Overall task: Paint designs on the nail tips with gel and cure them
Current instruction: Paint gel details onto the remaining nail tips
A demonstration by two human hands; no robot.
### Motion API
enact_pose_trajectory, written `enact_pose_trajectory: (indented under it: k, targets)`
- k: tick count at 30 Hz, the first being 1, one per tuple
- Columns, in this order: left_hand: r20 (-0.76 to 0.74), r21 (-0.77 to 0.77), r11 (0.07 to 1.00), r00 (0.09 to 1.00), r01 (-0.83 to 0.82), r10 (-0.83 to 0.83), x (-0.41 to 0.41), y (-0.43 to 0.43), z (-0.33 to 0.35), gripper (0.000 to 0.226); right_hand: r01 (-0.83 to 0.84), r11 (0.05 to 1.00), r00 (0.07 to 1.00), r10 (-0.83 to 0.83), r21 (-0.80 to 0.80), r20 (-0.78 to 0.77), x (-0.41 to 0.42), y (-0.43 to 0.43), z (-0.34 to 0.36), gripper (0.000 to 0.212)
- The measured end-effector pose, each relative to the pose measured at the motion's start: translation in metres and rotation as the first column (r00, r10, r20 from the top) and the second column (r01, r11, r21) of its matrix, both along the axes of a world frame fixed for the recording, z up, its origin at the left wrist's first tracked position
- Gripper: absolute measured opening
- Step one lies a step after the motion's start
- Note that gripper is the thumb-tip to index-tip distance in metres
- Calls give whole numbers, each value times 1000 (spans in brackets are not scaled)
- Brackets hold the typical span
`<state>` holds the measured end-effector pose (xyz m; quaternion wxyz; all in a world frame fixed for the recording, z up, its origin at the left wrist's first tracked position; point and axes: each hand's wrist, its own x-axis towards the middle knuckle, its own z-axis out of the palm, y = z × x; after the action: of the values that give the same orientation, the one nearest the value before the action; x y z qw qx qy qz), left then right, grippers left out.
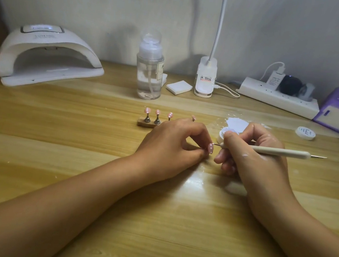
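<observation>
Pink nail tip [210,148], dotted white, is near the middle of a wooden bench [79,139], pinched in the curled fingers of the left hand [173,141]. The right hand [253,154] grips a cream dotting pen [283,152] like a pencil, its fine metal point at the tip's upper edge. Just behind the left hand, a small wooden stand [144,123] carries more pink dotted tips on pegs. A white gel pot [220,137] sits behind the right thumb. A white curing lamp [46,56] stands at the far left corner, and a clear pump bottle [149,69] at the far edge.
</observation>
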<state>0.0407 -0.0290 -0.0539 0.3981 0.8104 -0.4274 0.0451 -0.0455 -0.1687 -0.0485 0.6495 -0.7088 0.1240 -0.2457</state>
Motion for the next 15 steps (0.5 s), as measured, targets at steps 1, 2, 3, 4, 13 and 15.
enact_pose_trajectory:
  k: [1, 2, 3, 4, 13, 15]
  targets:
    - [3, -1, 1000, 1000, 5, -5, 0, 0, 0, 12, 9, 1000, 1000, -9, 12, 6, 0, 0, 0, 32]
    - [6, -2, 1000, 1000, 10, -10, -1, 0, 0, 12, 15, 1000, 1000, -15, 16, 7, 0, 0, 1, 33]
    - [7, -1, 1000, 1000, 15, -15, -1, 0, 1, 12, 19, 1000, 1000, -19, 12, 4, 0, 0, 1, 35]
    - [7, 1, 1000, 1000, 17, -17, -1, 0, 1, 12, 23, 1000, 1000, -23, -2, -3, 1, 0, 1, 37]
    - [13, -6, 1000, 1000, 0, 0, -3, 0, 3, 14, 32, 997, 997, -37, -74, -63, 2, 1, -2, 23]
    - [12, -5, 1000, 1000, 1, -1, -3, 0, 3, 14, 26, 997, 997, -31, -73, -65, 2, 1, -2, 22]
